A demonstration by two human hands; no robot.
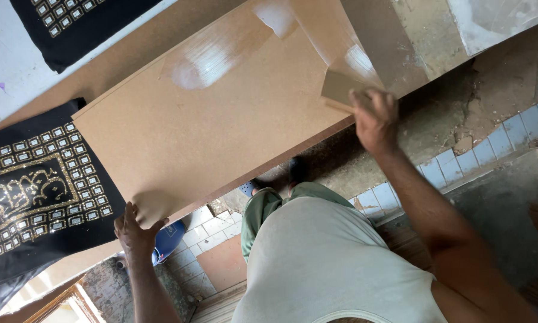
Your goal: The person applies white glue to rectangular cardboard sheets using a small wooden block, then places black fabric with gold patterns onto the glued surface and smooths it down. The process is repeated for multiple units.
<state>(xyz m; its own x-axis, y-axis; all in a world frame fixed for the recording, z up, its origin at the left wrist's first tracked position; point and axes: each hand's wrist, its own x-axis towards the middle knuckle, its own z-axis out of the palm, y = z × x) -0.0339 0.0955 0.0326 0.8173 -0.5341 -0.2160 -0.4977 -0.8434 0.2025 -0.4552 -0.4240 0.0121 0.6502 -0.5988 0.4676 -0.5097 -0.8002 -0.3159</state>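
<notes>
Tiled and bare concrete floor [460,161] below, bench [131,54] carrying a plain brown fibreboard panel [209,119], left hand [136,230] gripping its near corner, right hand [373,116] closed on a small wooden block [339,90] at its edge, black gold-embroidered cloth [35,191] alongside.

Soft daylight, glare on board [221,113]

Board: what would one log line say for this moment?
left hand grips board edge | right hand presses small block on board | black cloth beside

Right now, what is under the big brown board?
The brown board lies over a black gold-patterned cloth and another board; the left hand grips its edge. Whatever sits under its middle is hidden.
</notes>
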